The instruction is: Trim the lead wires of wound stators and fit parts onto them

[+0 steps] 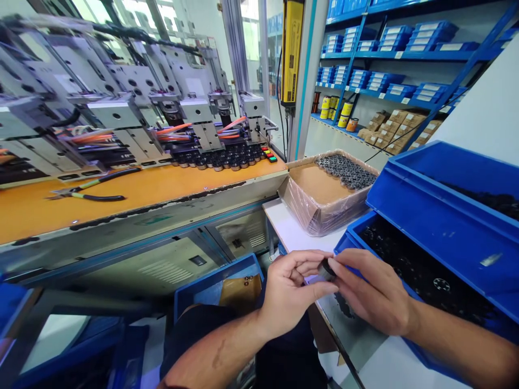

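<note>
Both my hands meet at the bottom centre, over the near edge of a white side table [292, 229]. My left hand [290, 294] and my right hand [373, 294] pinch a small dark round part [326, 268] between their fingertips. The part is mostly hidden by my fingers. Just to the right lies a blue bin [430, 273] filled with several similar black round parts. My right forearm rests across the bin's front edge.
A cardboard box [324, 200] lined with plastic holds more dark parts. A second blue bin [454, 216] is stacked above the first. Left is an orange workbench [121, 189] with pliers [93, 186] and a winding machine [162, 108]. Blue shelves [389, 70] stand behind. A low blue bin [219, 289] sits below.
</note>
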Tool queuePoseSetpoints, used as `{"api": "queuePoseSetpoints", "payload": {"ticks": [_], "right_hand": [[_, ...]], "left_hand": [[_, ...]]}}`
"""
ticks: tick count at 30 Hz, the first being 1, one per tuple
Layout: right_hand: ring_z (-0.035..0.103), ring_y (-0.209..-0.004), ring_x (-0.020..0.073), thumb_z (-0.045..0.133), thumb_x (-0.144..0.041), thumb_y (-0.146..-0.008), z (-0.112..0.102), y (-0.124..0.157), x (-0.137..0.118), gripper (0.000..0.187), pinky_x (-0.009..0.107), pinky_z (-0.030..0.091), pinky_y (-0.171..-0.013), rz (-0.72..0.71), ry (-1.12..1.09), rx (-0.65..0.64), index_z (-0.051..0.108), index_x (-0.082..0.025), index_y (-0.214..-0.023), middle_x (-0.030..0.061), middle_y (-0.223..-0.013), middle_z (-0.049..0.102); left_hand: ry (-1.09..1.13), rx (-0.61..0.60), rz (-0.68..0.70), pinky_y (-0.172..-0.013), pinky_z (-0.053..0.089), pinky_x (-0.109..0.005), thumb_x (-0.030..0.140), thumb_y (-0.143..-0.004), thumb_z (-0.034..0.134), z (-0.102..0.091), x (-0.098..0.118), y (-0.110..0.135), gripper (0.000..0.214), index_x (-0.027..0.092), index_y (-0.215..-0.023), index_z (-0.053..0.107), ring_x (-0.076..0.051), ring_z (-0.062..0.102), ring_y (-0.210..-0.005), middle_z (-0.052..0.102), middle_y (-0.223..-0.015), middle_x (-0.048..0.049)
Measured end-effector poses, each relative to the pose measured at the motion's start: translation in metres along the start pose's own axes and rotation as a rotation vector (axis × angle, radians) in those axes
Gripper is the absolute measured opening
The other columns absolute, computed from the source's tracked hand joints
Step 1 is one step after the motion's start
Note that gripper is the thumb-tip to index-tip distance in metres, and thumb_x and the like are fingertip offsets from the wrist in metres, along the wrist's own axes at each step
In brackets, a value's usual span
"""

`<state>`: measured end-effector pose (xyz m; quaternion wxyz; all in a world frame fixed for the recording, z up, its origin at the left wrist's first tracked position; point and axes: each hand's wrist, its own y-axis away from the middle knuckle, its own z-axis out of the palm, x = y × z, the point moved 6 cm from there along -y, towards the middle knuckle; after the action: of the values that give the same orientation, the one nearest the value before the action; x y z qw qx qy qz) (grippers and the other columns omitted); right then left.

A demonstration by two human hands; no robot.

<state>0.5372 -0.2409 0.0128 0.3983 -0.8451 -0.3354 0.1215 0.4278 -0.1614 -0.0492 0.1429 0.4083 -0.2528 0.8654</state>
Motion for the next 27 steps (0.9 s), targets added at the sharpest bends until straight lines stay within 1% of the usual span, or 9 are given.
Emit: {"api": "queuePoseSetpoints", "payload": {"ticks": [2,5,7,9,14,17,22,25,27], "right_hand": [[0.064,-0.094,0.0204,0.059,-0.003,-0.087,-0.003,-0.002,0.002,0.026,0.032,0.059,-0.077,0.083,-0.077,0.028,0.061,-0.007,-0.113,0.0137,-0.097,0.065],[0.065,-0.089,0.0175,0.056,-0.002,-0.088,-0.003,-0.006,0.003,0.024,0.029,0.060,-0.075,0.158,-0.164,0.003,0.062,-0.009,-0.110,0.0121,-0.094,0.066],[0.065,-0.088,0.0171,0.056,-0.004,-0.089,-0.001,-0.008,0.004,0.023,0.028,0.061,-0.074,0.171,-0.195,-0.015,0.062,-0.010,-0.111,0.0116,-0.094,0.067],[0.065,-0.088,0.0169,0.056,-0.005,-0.090,0.001,-0.008,0.005,0.024,0.028,0.061,-0.074,0.170,-0.213,-0.012,0.062,-0.011,-0.113,0.0112,-0.094,0.067],[0.066,-0.094,0.0167,0.056,-0.009,-0.092,0.004,0.008,0.010,0.024,0.027,0.060,-0.083,0.174,-0.133,0.042,0.060,-0.013,-0.115,0.0093,-0.099,0.068],[0.067,-0.094,0.0156,0.053,-0.013,-0.094,0.015,0.020,0.012,0.022,0.023,0.059,-0.083,0.177,-0.058,0.042,0.062,-0.015,-0.115,0.0072,-0.102,0.068],[0.067,-0.095,0.0171,0.054,-0.020,-0.096,0.024,0.013,0.012,0.022,0.026,0.058,-0.082,0.117,0.038,0.014,0.060,-0.013,-0.117,0.0090,-0.101,0.068],[0.065,-0.102,0.0216,0.061,-0.025,-0.093,0.004,0.009,0.027,0.028,0.034,0.057,-0.088,0.076,0.191,-0.073,0.060,-0.012,-0.117,0.0130,-0.109,0.067],[0.064,-0.105,0.0246,0.066,-0.025,-0.090,-0.027,0.004,0.055,0.031,0.039,0.055,-0.092,0.087,0.301,-0.103,0.062,-0.014,-0.118,0.0133,-0.114,0.066]], "left_hand": [[-0.234,-0.044,0.162,-0.078,0.060,-0.023,0.009,-0.061,0.087,0.000,0.014,-0.003,0.040,0.022,-0.098,0.076,-0.016,0.074,-0.087,0.078,-0.097,-0.0058],[-0.545,-0.138,0.386,-0.067,0.059,-0.023,0.014,-0.066,0.085,0.001,0.032,-0.006,0.025,0.018,-0.090,0.077,-0.015,0.073,-0.073,0.077,-0.082,-0.0077],[-0.616,-0.152,0.470,-0.064,0.058,-0.023,0.016,-0.068,0.084,0.000,0.038,-0.006,0.023,0.017,-0.089,0.077,-0.015,0.072,-0.068,0.076,-0.077,-0.0073],[-0.637,-0.144,0.487,-0.064,0.058,-0.024,0.018,-0.069,0.083,-0.001,0.040,-0.006,0.022,0.017,-0.090,0.076,-0.016,0.072,-0.069,0.075,-0.078,-0.0073],[-0.687,-0.132,0.413,-0.068,0.057,-0.025,0.027,-0.072,0.082,0.002,0.034,-0.004,0.025,0.017,-0.094,0.076,-0.016,0.070,-0.073,0.075,-0.082,-0.0086],[-0.664,-0.110,0.350,-0.071,0.057,-0.026,0.029,-0.076,0.078,-0.003,0.029,-0.004,0.022,0.017,-0.094,0.076,-0.016,0.070,-0.075,0.075,-0.085,-0.0093],[-0.624,-0.135,0.203,-0.076,0.056,-0.026,0.024,-0.084,0.071,-0.010,0.022,-0.008,0.014,0.016,-0.095,0.072,-0.016,0.071,-0.084,0.077,-0.099,-0.0105],[-0.589,-0.104,0.086,-0.079,0.055,-0.028,0.024,-0.088,0.066,-0.020,0.020,-0.006,0.014,0.014,-0.097,0.068,-0.017,0.071,-0.089,0.076,-0.105,-0.0122],[-0.558,-0.106,0.043,-0.080,0.056,-0.030,0.026,-0.088,0.065,-0.028,0.022,-0.005,0.015,0.013,-0.096,0.067,-0.018,0.072,-0.089,0.076,-0.105,-0.0135]]}}
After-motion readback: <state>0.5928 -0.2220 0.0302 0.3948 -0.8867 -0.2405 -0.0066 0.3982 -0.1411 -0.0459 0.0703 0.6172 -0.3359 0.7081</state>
